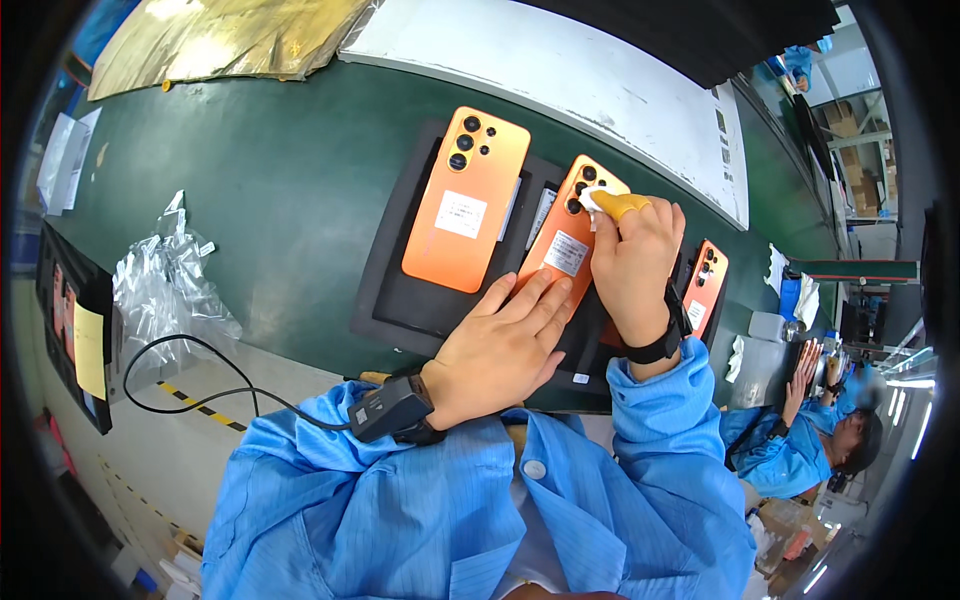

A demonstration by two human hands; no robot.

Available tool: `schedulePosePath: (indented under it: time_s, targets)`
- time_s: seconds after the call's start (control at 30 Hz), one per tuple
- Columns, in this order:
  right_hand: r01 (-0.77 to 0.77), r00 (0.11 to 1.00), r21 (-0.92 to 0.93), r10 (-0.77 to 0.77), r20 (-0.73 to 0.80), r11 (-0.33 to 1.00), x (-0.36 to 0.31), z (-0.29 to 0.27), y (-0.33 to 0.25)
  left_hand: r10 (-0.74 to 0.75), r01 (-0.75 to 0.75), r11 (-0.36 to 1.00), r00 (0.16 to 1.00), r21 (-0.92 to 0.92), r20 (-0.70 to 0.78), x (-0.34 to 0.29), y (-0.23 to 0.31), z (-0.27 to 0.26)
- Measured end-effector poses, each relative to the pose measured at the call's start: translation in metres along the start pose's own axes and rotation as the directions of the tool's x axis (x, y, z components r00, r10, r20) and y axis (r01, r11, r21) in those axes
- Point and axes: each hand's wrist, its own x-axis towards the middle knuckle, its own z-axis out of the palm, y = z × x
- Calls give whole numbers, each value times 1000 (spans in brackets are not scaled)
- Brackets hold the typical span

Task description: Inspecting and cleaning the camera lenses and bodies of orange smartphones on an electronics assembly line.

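An orange phone (553,225) lies back up, tilted, with a white label and several round camera lenses. My left hand (500,345) rests flat across its lower end, fingers stretched out. My right hand (640,265), a yellow finger cot (622,205) on one finger, pinches a small white wipe (588,198) and presses it against the lenses, partly covering them. To the left, a second orange phone (470,175) lies back up over a black tray (385,275). A third orange phone (703,287) shows beyond my right wrist.
Crumpled clear plastic bags (170,275) lie on the green table (290,180) at left, near a dark stand with a yellow note (90,355). A white board (640,115) runs along the back. At right, a co-worker in blue (790,450) reaches over the bench.
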Motion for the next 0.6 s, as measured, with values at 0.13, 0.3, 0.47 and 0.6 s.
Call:
schedulePosePath:
  time_s: [0.13, 0.3, 0.47, 0.6]
  targets:
    - [34, 999, 119, -34, -7, 992, -3, 5, -8, -1, 0, 1000, 1000, 9, 19, 1, 0, -2]
    - [104, 994, 53, -105, 16, 993, 17, 10, -9, -5, 5, 1000, 1000, 3, 0, 2, 0, -2]
    - [52, 998, 58, -55, 36, 997, 10, 1, -2, -7, 7, 1000, 1000, -20, 26, -1, 0, 1]
    - [3, 998, -25, -1, 71, 1000, -4, -5, -9, -13, 13, 1000, 1000, -15, 13, -1, 1, 1]
